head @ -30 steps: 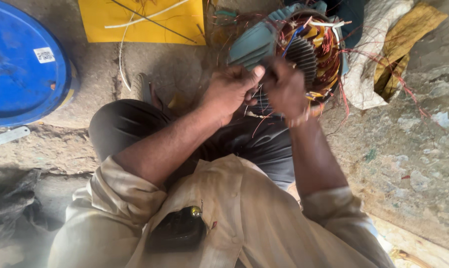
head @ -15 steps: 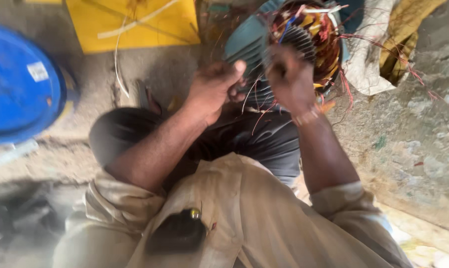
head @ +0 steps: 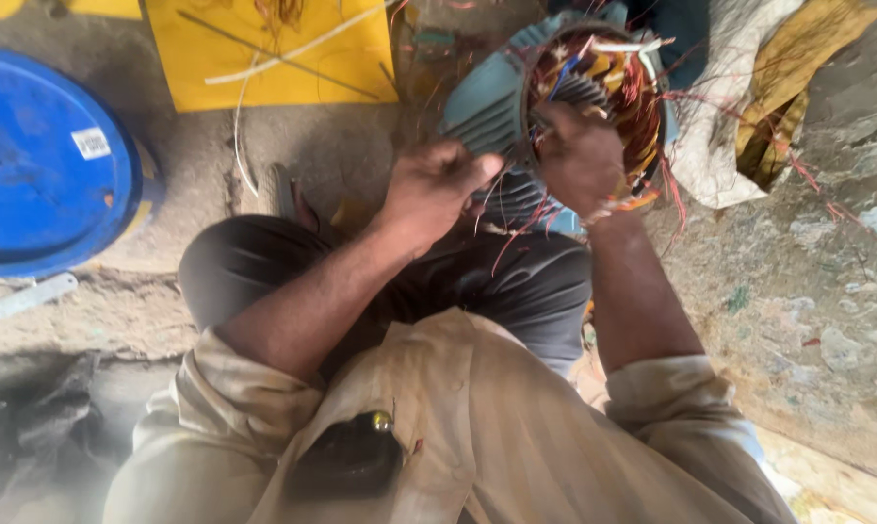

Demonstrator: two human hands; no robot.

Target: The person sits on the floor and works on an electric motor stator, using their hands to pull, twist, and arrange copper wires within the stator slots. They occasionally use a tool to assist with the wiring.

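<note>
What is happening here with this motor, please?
A person sits on the ground with an electric motor stator at the knees. The right hand reaches into its open end among copper windings. The left hand pinches thin wires hanging from it. A blue drum lid and a yellow board lie nearby.

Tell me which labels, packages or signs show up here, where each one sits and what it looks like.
Label: small white rectangular sticker on the top of the round blue drum lid, far left on the ground; its print is too small to make out.
Yellow board: flat, rectangular, top centre on the ground, with thin sticks and a pale cord lying across it; no markings visible.
No screens or signs in view.
</note>
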